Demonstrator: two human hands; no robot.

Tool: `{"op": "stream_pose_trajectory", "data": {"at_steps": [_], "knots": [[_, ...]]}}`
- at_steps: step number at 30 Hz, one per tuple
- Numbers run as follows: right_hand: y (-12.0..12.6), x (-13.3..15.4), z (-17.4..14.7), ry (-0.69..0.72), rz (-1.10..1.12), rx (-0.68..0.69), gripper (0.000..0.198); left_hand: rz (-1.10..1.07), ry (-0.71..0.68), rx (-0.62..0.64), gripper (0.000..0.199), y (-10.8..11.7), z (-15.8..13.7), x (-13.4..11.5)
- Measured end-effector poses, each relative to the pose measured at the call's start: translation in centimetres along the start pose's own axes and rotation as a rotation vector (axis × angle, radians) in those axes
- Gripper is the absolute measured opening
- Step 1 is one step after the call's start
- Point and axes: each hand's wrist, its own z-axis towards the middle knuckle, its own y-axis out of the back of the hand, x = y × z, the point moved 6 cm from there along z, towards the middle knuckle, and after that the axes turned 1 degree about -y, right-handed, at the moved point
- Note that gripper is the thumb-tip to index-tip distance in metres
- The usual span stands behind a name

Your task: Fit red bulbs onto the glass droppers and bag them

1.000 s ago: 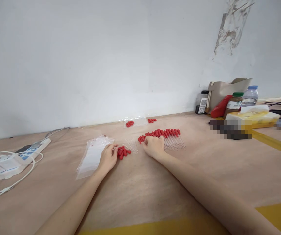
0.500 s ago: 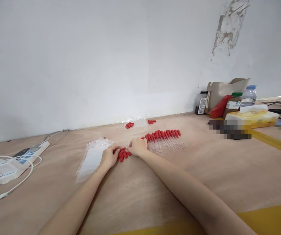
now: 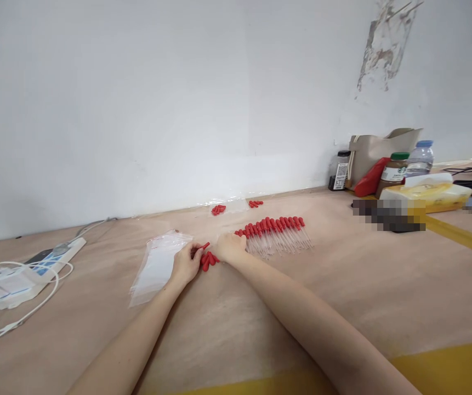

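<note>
My left hand [image 3: 185, 264] pinches a red rubber dropper bulb [image 3: 205, 246] between thumb and fingers, its end pointing up to the right. Just below these fingertips lies a small heap of loose red bulbs [image 3: 208, 260]. My right hand [image 3: 229, 247] is curled close to the table, right of the heap. Its fingers are closed and slightly blurred, and whatever they hold is hidden. Beyond its knuckles runs a slanted row of glass droppers [image 3: 274, 236] fitted with red bulbs, lying side by side with tips toward me.
Clear plastic bags [image 3: 157, 269] lie stacked beside my left hand. Two bags with red bulbs [image 3: 218, 210] rest by the wall. Far left is a power strip [image 3: 42, 280] with white cables. A tissue pack [image 3: 428, 195], bottles [image 3: 394, 173] and a beige bag [image 3: 377, 156] stand right.
My left hand has lifted a red bulb from the heap, and it now points up between the fingertips. My right hand has shifted slightly; thin clear tubes near its fingertips no longer show plainly.
</note>
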Motion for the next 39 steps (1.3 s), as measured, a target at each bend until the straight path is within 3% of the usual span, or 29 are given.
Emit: {"op": "stream_pose_trajectory", "data": {"at_steps": [6,8,11,14,18,26,39], "knots": [[4.4,-5.2,-2.2,0.109,0.127,-0.144,0.028,-0.011,-0.027,-0.153,0.023,1.7,-0.6,-1.2],[5.5,-7.3,-3.7,0.245,0.233,-0.241,0.024,-0.021,-0.083,-0.179,0.027,1.9,-1.3,-2.7],[6.0,-10.0,-6.0,0.403,0.336,-0.358,0.025,-0.072,-0.208,-0.08,0.028,0.8,-2.9,-5.6],[5.2,-11.4,-8.1,0.514,0.316,-0.391,0.024,-0.117,-0.297,0.038,0.022,-1.0,-4.9,-8.0],[4.2,-11.3,-9.9,0.57,0.235,-0.389,0.019,-0.141,-0.371,0.176,0.019,-2.6,-6.5,-9.7],[3.9,-9.8,-11.4,0.67,0.12,-0.374,0.019,-0.195,-0.384,0.223,0.017,-2.5,-6.7,-10.0],[4.0,-9.5,-11.6,0.719,0.08,-0.367,0.021,-0.17,-0.443,0.134,0.015,-1.9,-6.8,-10.3]]}}
